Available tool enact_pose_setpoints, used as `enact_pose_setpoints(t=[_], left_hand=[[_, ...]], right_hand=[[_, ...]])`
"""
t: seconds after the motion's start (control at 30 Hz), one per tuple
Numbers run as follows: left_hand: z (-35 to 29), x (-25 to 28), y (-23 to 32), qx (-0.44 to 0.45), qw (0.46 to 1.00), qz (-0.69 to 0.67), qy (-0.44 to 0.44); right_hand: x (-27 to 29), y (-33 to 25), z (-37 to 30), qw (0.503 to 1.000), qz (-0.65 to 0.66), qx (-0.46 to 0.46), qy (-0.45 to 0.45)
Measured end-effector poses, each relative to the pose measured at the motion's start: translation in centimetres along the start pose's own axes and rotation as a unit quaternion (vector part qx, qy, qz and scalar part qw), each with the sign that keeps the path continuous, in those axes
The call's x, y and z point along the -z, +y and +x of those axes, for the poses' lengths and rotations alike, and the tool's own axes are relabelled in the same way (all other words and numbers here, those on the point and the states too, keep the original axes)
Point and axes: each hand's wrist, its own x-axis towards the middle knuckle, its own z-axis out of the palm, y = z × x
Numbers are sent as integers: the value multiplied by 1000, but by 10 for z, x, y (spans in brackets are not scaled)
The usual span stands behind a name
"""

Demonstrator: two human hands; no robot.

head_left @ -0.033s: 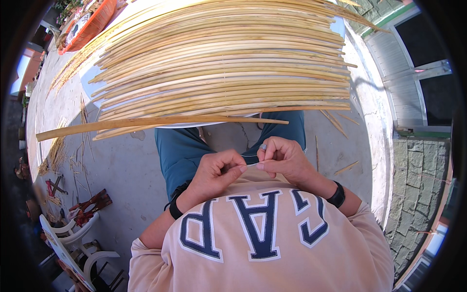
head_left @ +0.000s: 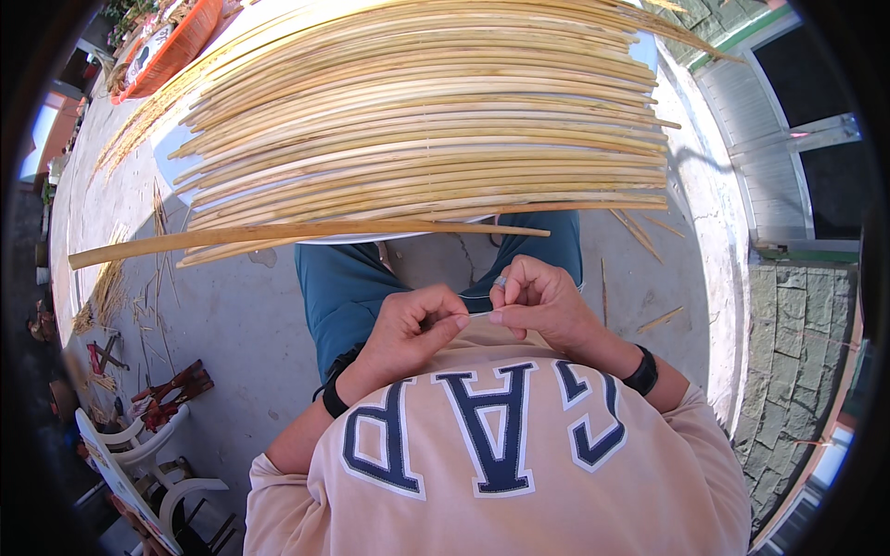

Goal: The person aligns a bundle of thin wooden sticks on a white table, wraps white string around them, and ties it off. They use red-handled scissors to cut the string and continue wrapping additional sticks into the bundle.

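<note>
Right fingers [head_left: 527, 275] barely shifted, stalks [head_left: 426, 119] covering table [head_left: 170, 156]

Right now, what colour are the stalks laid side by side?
Straw-yellow stalks, clearest in the head view.

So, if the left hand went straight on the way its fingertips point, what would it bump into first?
Probably the right hand, which faces the left hand across a narrow gap, though depth is hard to judge.
</note>
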Motion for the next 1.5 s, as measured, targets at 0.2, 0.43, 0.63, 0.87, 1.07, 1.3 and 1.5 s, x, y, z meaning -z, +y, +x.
enact_pose_setpoints(t=[0.2, 0.43, 0.63, 0.87, 1.07, 1.3, 1.5], left_hand=[[-3, 1, -1, 14, 999, -36, 19], [-10, 8, 2, 53, 996, -55, 36], [-15, 3, 3, 100, 995, -18, -17], [-3, 0, 7, 16, 995, 54, -87], [-6, 20, 0, 140, 986, 90, 3], [-21, 43, -14, 186, 979, -32, 77], [-32, 47, -17, 169, 966, -104, 165]], right_hand=[[7, 0, 0, 988, -151, 15, -42], [22, -1, -8, 941, -327, 85, -2], [17, 3, -21, 899, -415, 136, 39], [18, 3, -19, 822, -529, 194, 82], [78, -13, -34, 919, -302, 116, 227], [115, 30, -42, 787, -544, 161, 242], [106, 43, -45, 832, -485, 104, 249]])
